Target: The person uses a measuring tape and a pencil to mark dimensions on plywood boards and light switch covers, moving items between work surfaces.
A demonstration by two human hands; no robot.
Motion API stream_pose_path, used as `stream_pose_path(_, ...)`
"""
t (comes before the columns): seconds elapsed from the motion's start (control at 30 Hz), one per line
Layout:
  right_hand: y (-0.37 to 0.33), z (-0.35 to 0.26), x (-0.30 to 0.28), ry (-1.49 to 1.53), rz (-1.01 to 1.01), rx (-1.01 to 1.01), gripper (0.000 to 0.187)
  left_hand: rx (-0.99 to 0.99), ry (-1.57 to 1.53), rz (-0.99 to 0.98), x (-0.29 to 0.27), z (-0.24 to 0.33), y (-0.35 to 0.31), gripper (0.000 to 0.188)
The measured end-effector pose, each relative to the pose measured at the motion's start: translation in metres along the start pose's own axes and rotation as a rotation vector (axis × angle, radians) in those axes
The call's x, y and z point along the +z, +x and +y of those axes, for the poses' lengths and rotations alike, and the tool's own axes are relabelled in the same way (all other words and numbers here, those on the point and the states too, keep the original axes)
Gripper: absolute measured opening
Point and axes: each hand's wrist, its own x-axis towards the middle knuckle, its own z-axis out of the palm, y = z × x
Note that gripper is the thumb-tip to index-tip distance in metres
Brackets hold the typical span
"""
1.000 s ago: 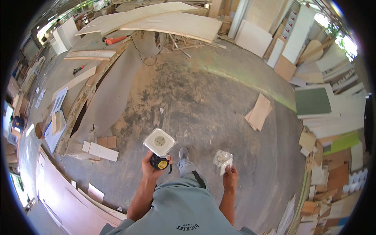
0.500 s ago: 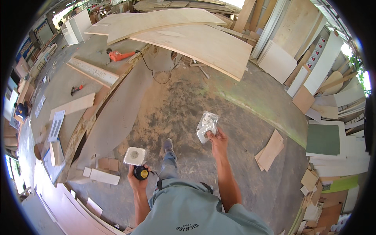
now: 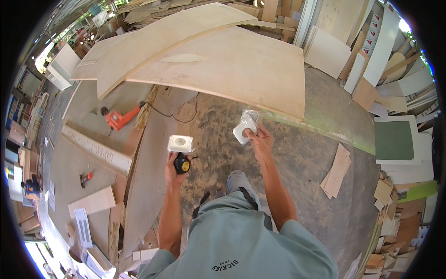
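Currently left hand (image 3: 174, 168) grips a yellow tape measure (image 3: 182, 164) plus a white square socket plate (image 3: 180, 143). Right hand (image 3: 261, 139) pinches a clear plastic bag (image 3: 245, 127), held out at 12 o'clock toward the plywood sheets (image 3: 223, 69). Carry step, likely; a free surface comes next. Orange drill (image 3: 118, 119) at 10 o'clock.

Hands: two, left hand (image 3: 175, 163) and right hand (image 3: 261, 139)
White socket plates: one (image 3: 180, 143)
Tape measures: one (image 3: 182, 164)
Clear plastic packets: one (image 3: 245, 127)
Orange power drills: one (image 3: 118, 119)
Large plywood sheets: two (image 3: 232, 69)
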Motion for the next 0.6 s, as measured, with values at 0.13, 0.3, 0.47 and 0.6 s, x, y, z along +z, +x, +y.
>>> stream_pose_path(0.13,0.101,0.010,0.036,-0.039,-0.006,-0.044,0.039,-0.039,0.045,-0.057,0.023,-0.004,0.112,0.024)
stream_pose_path(0.3,0.221,0.036,0.073,-0.214,-0.059,-0.106,0.038,-0.067,0.166,0.018,0.057,-0.007,0.235,0.027)
stream_pose_path(0.47,0.304,0.060,0.099,-0.446,-0.089,-0.074,0.041,-0.071,0.327,0.017,0.086,-0.002,0.332,0.035)
stream_pose_path(0.6,0.328,0.075,0.100,-0.528,-0.114,-0.176,0.043,-0.128,0.583,0.026,0.104,0.000,0.394,0.043)
